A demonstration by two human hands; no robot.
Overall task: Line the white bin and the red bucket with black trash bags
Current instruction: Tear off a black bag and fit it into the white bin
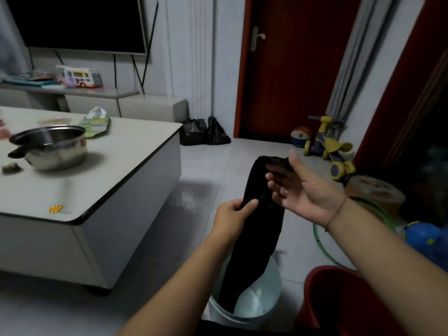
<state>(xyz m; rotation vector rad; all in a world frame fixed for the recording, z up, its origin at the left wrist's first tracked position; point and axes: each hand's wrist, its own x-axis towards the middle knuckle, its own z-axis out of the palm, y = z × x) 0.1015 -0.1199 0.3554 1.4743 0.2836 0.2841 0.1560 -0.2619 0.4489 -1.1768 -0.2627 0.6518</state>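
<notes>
Black trash bag [257,238] held up over the white bin [261,304], still a narrow unopened strip, lower end hanging down inside the bin. Left hand [232,214] in a closed grip — thumb and fingers pinched on the strip's left edge at mid-height. Right hand [298,187] spread open, palm up, fingertips touching the bag's top end, nothing clasped. Red bucket [339,301] just right of the bin on the floor — unlined. Steel pot [53,149] on the desk [116,166], well apart to the left.

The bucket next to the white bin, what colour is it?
Red. The bucket shows best in the head view, at the bottom right.
</notes>
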